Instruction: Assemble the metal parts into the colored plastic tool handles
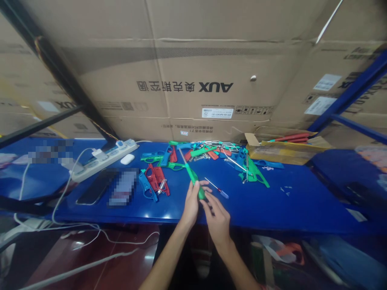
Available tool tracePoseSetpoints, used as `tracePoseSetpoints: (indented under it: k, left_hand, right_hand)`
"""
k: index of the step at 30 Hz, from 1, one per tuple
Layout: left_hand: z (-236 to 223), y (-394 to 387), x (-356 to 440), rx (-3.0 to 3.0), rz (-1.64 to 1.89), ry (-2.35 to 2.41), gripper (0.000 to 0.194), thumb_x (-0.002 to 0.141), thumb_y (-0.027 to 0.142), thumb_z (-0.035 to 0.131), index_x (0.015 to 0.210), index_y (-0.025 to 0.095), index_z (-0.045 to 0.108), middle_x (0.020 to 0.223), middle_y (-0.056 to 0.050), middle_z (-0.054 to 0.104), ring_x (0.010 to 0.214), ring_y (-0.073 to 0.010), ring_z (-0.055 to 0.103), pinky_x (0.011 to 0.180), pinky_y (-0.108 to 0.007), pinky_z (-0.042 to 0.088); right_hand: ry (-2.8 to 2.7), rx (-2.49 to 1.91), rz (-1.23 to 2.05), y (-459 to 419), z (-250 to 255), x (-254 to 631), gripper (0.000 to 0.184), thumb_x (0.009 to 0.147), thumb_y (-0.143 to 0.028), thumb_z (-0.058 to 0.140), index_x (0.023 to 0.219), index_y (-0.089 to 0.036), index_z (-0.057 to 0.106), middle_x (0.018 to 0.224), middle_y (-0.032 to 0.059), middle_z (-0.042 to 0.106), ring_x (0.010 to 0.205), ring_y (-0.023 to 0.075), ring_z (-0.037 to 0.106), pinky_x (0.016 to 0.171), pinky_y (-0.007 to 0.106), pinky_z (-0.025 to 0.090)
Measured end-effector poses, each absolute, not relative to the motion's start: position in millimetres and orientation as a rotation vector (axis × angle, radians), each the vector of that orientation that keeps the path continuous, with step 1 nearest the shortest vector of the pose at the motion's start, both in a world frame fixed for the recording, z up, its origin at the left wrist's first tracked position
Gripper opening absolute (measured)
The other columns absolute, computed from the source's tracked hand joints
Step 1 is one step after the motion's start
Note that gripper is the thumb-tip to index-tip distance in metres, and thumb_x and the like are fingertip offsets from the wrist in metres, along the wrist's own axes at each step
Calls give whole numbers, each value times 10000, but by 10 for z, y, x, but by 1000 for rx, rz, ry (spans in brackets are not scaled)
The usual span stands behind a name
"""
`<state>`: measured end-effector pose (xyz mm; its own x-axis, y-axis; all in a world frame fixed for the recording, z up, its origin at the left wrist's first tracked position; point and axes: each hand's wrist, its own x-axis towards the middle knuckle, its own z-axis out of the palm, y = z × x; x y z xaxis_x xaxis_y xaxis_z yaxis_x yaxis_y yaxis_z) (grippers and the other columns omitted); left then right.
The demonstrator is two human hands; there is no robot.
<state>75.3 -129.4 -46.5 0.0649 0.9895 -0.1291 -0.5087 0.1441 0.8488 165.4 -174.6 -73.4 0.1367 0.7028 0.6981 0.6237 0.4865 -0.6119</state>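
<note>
A green long-nosed lighter (pixel 192 174) with a thin metal tube points up and away from me, above the front of the blue table. Wrapped round its handle is my left hand (pixel 191 201). At the handle's lower end, the thumb and fingers of my right hand (pixel 218 216) close on it. Just right of my hands lies a small screwdriver (pixel 223 193) with a clear handle. Red lighter shells (pixel 155 179) and a blue shell (pixel 147 186) lie to the left. Behind is a heap of coloured shells, metal tubes and small parts (pixel 208 152).
An open carton (pixel 279 151) with red lighters stands at the back right. On the left are a power strip (pixel 105 159) with cables, a white case (pixel 127 159) and a dark phone (pixel 96 187). A large cardboard box (pixel 181 60) walls the back; metal posts flank the table (pixel 290 213).
</note>
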Motion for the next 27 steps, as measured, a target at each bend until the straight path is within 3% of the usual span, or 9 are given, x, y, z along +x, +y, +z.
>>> tracePoseSetpoints:
  k: [5, 10, 13, 18, 22, 27]
  left_hand:
    - [-436, -1313, 736, 651, 1316, 851, 502, 897, 590, 625, 1064, 123, 697, 886, -92, 735, 794, -206, 699, 722, -293, 544]
    - [-511, -1291, 738, 700, 1328, 859, 503, 909, 581, 625, 1081, 115, 708, 963, -116, 745, 858, -223, 699, 788, -317, 541]
    - [-561, -1273, 759, 733, 1354, 860, 478, 898, 554, 663, 1142, 143, 677, 1040, -109, 745, 885, -214, 699, 817, -315, 535]
    - [-561, -1292, 771, 797, 1333, 886, 494, 891, 542, 679, 1185, 147, 633, 1070, -120, 740, 860, -211, 701, 777, -317, 538]
    - [-513, -1324, 766, 917, 1301, 888, 427, 925, 507, 648, 1150, 146, 672, 1076, -110, 735, 928, -213, 691, 847, -317, 527]
    - [-496, -1360, 771, 965, 1293, 856, 386, 893, 474, 698, 1103, 150, 698, 1042, -93, 734, 970, -218, 680, 909, -318, 504]
  right_hand:
    - [-1551, -1182, 192, -1762, -727, 1663, 369, 974, -257, 607, 1333, -187, 654, 1186, 120, 741, 860, 186, 752, 694, 276, 650]
    - [-1491, -1288, 348, -1778, -685, 1681, 419, 967, -359, 612, 1348, -185, 627, 1046, 94, 751, 685, 144, 686, 584, 257, 606]
    - [-1479, -1418, 304, -1754, -663, 1789, 430, 966, -419, 598, 1321, -179, 635, 978, 83, 735, 684, 153, 657, 641, 287, 596]
    - [-1552, -1566, 109, -1695, -611, 2102, 483, 929, -525, 613, 1275, -191, 660, 1170, 131, 666, 966, 242, 675, 816, 360, 577]
    - [-1741, -1459, 259, -1675, -560, 2135, 556, 935, -524, 609, 1399, -220, 570, 1081, 86, 678, 855, 201, 672, 792, 318, 570]
    - [-1687, -1374, 383, -1658, -565, 2020, 400, 998, -424, 531, 1323, -213, 630, 992, 77, 694, 706, 167, 624, 751, 301, 563]
